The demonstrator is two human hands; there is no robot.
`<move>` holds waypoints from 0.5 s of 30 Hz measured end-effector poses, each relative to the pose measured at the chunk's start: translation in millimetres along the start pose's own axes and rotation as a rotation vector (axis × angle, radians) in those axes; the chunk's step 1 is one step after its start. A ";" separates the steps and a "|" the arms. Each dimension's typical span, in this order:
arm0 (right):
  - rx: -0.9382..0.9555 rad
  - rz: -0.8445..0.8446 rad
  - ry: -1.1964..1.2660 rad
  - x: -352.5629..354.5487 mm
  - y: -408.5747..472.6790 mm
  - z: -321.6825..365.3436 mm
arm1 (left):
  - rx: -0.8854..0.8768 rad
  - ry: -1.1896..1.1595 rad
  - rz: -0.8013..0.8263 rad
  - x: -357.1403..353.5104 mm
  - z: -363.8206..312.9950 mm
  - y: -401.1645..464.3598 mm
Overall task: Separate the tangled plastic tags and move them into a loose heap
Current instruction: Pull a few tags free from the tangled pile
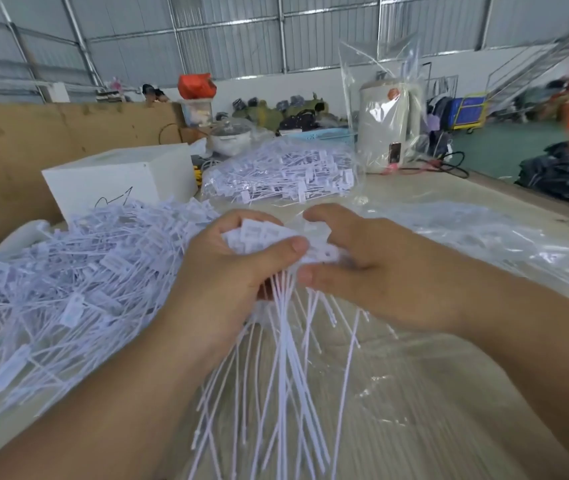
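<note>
A bunch of white plastic tags [286, 358] hangs in front of me, its flat heads gathered at the top and its long thin tails fanning down toward me. My left hand [227, 271] grips the heads of the bunch, thumb across the front. My right hand [373, 268] pinches tag heads at the bunch's right side, touching the left thumb. A large loose heap of tags [68, 278] lies on the table to the left, right beside my left hand.
A clear bag full of tags [283, 174] lies farther back on the table. A white box [120, 181] stands behind the heap. Crumpled clear plastic [484, 237] spreads at right. A bagged white appliance [387, 126] stands at the back right.
</note>
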State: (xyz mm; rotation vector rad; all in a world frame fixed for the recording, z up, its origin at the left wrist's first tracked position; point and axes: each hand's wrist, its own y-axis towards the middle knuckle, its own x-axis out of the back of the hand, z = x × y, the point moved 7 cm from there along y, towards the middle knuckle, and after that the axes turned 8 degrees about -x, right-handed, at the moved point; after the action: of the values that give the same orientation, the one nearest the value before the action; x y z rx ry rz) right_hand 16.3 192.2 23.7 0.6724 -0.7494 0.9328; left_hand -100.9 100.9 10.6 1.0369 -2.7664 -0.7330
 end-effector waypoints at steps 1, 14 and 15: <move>-0.007 -0.003 0.008 5.3 0.8 -2.9 | -0.017 -0.035 -0.032 2.7 -2.9 1.3; -0.041 -0.444 0.603 16.1 -3.5 3.8 | 0.087 -0.291 -0.167 1.9 -6.3 -2.5; -0.065 -0.532 0.631 26.0 -4.5 -2.3 | 0.117 -0.293 -0.174 4.6 -3.1 -2.2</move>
State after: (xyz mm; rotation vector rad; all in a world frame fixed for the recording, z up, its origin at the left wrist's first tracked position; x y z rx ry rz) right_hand 31.1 203.8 42.4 0.4443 -0.0266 0.5697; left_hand -102.3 95.3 11.9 1.3026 -3.0252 -0.8117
